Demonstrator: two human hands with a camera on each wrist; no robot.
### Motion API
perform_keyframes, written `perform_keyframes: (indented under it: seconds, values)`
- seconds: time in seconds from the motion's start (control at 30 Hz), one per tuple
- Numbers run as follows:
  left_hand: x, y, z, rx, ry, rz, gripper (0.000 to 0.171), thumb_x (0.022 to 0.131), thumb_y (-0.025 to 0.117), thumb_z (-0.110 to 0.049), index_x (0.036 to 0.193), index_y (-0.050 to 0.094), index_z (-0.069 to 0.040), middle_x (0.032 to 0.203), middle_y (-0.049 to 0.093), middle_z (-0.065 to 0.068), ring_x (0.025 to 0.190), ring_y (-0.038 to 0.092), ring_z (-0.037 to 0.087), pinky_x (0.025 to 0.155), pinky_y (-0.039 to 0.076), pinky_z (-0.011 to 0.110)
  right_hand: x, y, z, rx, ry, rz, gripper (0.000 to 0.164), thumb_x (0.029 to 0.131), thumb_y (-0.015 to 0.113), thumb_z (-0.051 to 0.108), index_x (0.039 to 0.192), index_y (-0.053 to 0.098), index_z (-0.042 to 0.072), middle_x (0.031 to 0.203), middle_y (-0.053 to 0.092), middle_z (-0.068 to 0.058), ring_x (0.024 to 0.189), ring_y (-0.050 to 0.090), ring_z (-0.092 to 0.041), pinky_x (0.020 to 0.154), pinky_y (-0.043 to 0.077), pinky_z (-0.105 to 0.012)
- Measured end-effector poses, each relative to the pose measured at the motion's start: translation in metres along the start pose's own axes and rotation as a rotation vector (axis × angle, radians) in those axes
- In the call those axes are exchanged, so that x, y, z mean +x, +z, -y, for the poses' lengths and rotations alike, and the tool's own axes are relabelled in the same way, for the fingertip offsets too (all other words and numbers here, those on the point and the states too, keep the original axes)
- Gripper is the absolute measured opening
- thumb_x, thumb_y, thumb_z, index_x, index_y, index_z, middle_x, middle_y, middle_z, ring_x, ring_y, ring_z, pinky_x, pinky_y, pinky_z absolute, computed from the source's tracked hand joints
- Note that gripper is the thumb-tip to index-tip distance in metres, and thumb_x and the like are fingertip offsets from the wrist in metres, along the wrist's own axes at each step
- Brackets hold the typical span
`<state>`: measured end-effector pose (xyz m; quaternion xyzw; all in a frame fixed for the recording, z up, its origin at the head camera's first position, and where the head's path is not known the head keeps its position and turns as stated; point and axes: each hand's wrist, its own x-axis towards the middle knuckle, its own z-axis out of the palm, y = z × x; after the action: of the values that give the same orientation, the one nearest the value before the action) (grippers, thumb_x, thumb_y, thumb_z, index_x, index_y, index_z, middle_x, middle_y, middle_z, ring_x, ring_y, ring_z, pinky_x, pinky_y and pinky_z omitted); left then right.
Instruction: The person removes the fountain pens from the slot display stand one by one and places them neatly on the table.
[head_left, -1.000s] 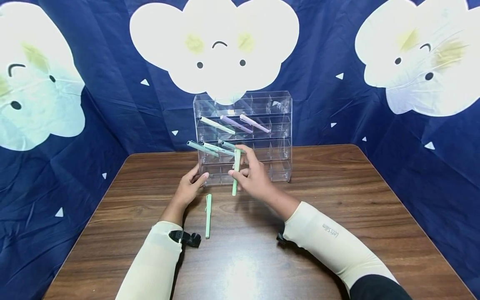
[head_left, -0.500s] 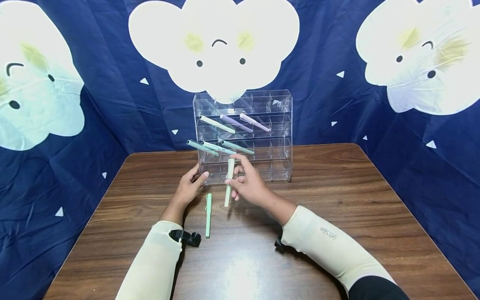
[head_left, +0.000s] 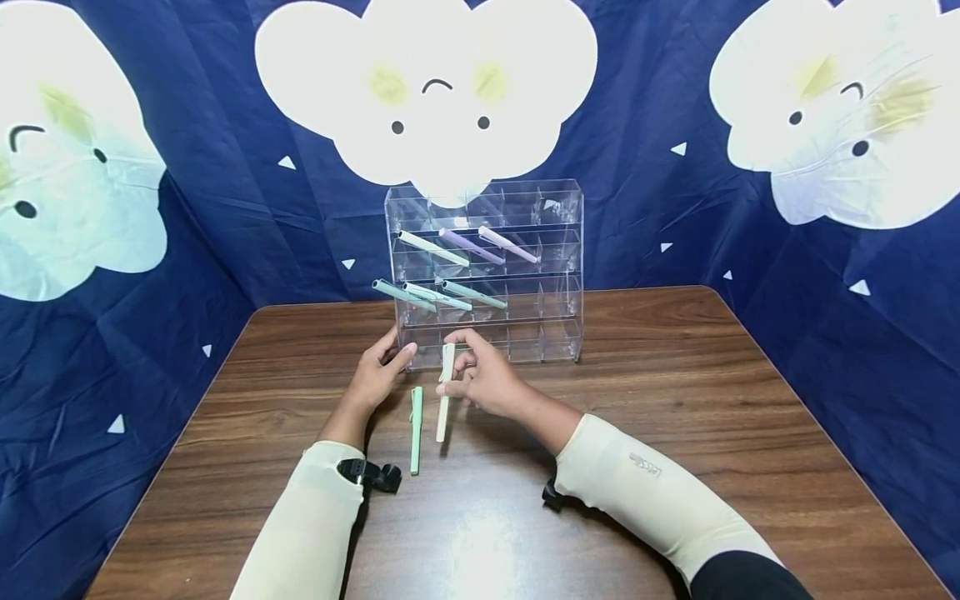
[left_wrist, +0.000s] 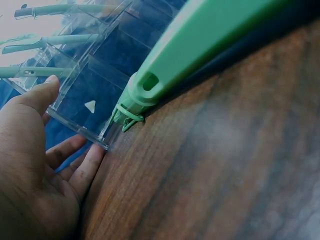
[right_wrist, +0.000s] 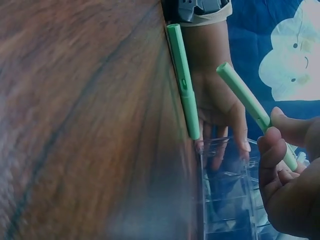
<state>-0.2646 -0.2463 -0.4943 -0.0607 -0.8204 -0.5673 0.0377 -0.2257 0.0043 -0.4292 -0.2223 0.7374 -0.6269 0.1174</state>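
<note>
My right hand [head_left: 487,382] pinches a pale green pen [head_left: 446,392] between thumb and fingers, its clip end up. The pen tilts in front of the lower tier of a clear pen rack [head_left: 561,342]. At the rack's lower left corner, my left hand [head_left: 377,375] grips the side, thumb at the front and fingers beside the wall, as the left wrist view shows. A green pen [head_left: 416,429] lies on the table between the two hands, looming large in the left wrist view. In the right wrist view the held pen [right_wrist: 245,95] slants up from the fingertips.
Three teal and pale pens [head_left: 480,296] rest slanted in the rack's second tier from below. Above them sit a whitish pen [head_left: 431,247], a purple pen [head_left: 471,247] and a lilac pen [head_left: 510,245]. The wooden table [head_left: 675,383] meets a dark blue cloud-print curtain [head_left: 645,208].
My right hand has moved down and left with the pen, away from the second tier towards the rack's lower front. The left hand and the lying pen stay put.
</note>
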Motion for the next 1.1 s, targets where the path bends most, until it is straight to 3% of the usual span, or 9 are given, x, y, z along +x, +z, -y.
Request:
perform_keyframes:
  seconds: [0.17, 0.27, 0.4, 0.73, 1.1]
  values:
    - [0.001, 0.0, 0.001, 0.0, -0.003, 0.001, 0.067, 0.112, 0.065, -0.035, 0.172, 0.037, -0.03, 0.162, 0.057, 0.023, 0.14, 0.061, 0.04, 0.091, 0.052, 0.012, 0.001, 0.002, -0.005, 0.018, 0.056, 0.037, 0.076, 0.084, 0.085, -0.014, 0.148, 0.048, 0.005, 0.086, 0.064, -0.005, 0.06, 0.06, -0.025, 0.068, 0.062, -0.067]
    - [0.001, 0.0, 0.001, -0.005, -0.005, 0.002, 0.066, 0.112, 0.065, -0.035, 0.172, 0.037, -0.03, 0.161, 0.057, 0.024, 0.14, 0.061, 0.04, 0.09, 0.052, 0.012, 0.001, 0.004, -0.009, -0.003, 0.075, 0.06, 0.075, 0.084, 0.086, -0.012, 0.147, 0.049, 0.006, 0.086, 0.063, -0.005, 0.058, 0.058, -0.019, 0.061, 0.064, -0.052]
    - [0.0, 0.0, 0.0, -0.018, 0.001, 0.005, 0.066, 0.112, 0.065, -0.033, 0.172, 0.038, -0.028, 0.16, 0.058, 0.024, 0.138, 0.062, 0.04, 0.089, 0.053, 0.012, 0.002, 0.007, -0.016, -0.024, 0.073, 0.088, 0.073, 0.084, 0.087, -0.011, 0.145, 0.048, 0.002, 0.083, 0.063, -0.005, 0.055, 0.056, -0.014, 0.052, 0.056, -0.035]
    - [0.003, 0.001, 0.003, -0.013, -0.015, 0.0, 0.066, 0.114, 0.061, -0.024, 0.173, 0.033, -0.021, 0.16, 0.057, 0.027, 0.138, 0.061, 0.04, 0.09, 0.053, 0.015, 0.002, 0.015, -0.021, -0.051, 0.073, 0.147, 0.072, 0.085, 0.087, -0.008, 0.144, 0.046, -0.005, 0.081, 0.064, -0.003, 0.057, 0.056, -0.014, 0.053, 0.053, -0.028]
    - [-0.002, -0.001, -0.001, -0.005, -0.016, 0.006, 0.066, 0.112, 0.064, -0.035, 0.172, 0.036, -0.03, 0.158, 0.061, 0.024, 0.142, 0.061, 0.04, 0.092, 0.053, 0.015, 0.001, 0.02, -0.027, -0.062, 0.069, 0.155, 0.072, 0.087, 0.086, -0.008, 0.146, 0.045, -0.006, 0.081, 0.062, -0.002, 0.057, 0.056, -0.014, 0.053, 0.049, -0.022]
